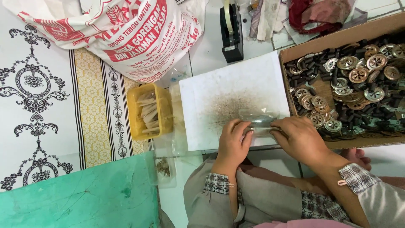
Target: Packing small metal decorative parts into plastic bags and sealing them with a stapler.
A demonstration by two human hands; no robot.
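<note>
Hands, left hand (pixel 233 142) and right hand (pixel 300 137), pinch clear packet (pixel 259 122) at board (pixel 219 84) edge.

Yellow tray (pixel 134 110), white board (pixel 230 90), green sheet (pixel 84 196), black tape dispenser (pixel 231 31)

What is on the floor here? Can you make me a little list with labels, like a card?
Left hand: left hand pressing a small clear plastic bag
Right hand: right hand on the same bag, from the other side
Under the hands: white board, dusted with brown specks
Right side: cardboard box full of round metal discs and small dark tubes
Left of board: yellow tray with pale strips inside
Top: black tape dispenser, printed white sack
Bottom left: green sheet
</note>
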